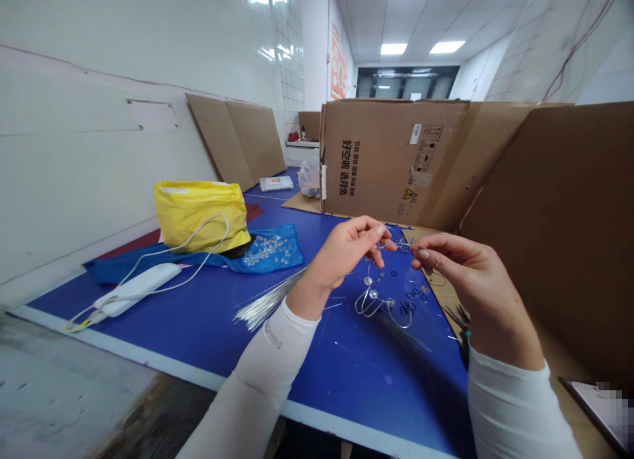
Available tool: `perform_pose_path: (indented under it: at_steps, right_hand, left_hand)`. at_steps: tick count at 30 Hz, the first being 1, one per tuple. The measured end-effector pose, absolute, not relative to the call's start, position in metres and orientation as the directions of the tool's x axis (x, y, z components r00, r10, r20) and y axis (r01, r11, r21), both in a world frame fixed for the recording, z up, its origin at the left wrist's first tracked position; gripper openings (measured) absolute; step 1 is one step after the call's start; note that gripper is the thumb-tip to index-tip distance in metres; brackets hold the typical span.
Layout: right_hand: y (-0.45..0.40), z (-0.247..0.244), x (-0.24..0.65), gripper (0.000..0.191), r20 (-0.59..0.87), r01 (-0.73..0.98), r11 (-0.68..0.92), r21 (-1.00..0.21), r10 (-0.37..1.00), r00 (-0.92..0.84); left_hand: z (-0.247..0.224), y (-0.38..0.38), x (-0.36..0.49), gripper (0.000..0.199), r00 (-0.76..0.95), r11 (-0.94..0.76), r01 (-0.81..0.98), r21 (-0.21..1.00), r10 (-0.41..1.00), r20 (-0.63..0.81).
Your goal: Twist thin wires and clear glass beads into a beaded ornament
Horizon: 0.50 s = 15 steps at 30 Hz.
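A thin silver wire with round clear beads [373,294] is between the two hands. Its top part runs side to side, from near the fingers of the left hand [379,244] across to the right hand [417,253]. More of it makes loose round loops below, just under the left hand's fingers. A small clump of clear bits is just beside the right hand's fingertips, so the right hand looks like the nearer one there.

The right hand's thumb and first finger are pressed together, and they pinch the wire. The left hand's fingers are bent in near its thumb. I cannot tell if they pinch the wire too.

The loops seem the thing most likely to get in the way, as they could snag. Small black rings [409,306] lie near them on the smooth blue table [198,333]. I cannot tell if the loops touch the table. A bunch of straight silver wires [270,302] lies to the left, partly behind the left arm. Past it, a heap of clear beads [270,249] sits on a shiny blue cloth [292,238], beside a yellow plastic bag [201,218]. A long white plastic thing with a white cord [141,288] is well apart on the far left. Some metal tools [459,317] are partly hidden by the right wrist. A big brown cardboard box [386,162] stands behind the hands.
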State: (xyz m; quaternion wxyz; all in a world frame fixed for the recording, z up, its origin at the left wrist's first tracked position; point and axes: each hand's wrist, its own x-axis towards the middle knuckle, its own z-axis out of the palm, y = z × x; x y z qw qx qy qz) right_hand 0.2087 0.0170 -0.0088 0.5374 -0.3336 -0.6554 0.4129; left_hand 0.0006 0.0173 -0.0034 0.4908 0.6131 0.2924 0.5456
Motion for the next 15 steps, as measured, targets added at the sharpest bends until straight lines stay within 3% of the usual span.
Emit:
perform_pose_path:
  at_steps: [15]
  right_hand:
    - [0.0193, -0.0094, 0.2063, 0.014, 0.424, -0.031, 0.432, -0.901, 0.865, -0.267]
  left_hand:
    - [-0.0034, 0.0160, 0.0015, 0.020, 0.306, -0.389, 0.004, 0.921, 0.877, 0.370]
